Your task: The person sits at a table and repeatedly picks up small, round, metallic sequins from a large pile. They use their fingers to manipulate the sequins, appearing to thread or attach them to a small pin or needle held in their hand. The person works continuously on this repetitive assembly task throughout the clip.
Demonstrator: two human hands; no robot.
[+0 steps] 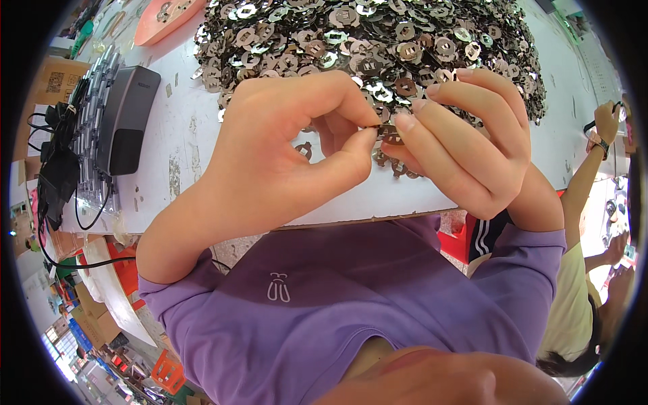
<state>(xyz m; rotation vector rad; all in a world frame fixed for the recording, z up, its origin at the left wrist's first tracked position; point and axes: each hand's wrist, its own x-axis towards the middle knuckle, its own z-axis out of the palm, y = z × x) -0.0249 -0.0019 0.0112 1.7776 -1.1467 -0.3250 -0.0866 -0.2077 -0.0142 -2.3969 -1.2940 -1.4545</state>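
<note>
Head view, as I see it. Item: one small metal disc (389,134), held above the near edge of the white table (185,128), between both hands. Left hand (270,145): thumb and forefinger pinched on the disc's left edge. Right hand (482,152): fingers curled, thumb and forefinger gripping its right side. Beyond: a broad heap of like slotted pieces (344,47), shiny and dark. Far left: pink tray (162,30). Left: dark grey device (131,121), black cables (59,152) beside it. Right: a co-worker's wristwatch (597,142).
</note>
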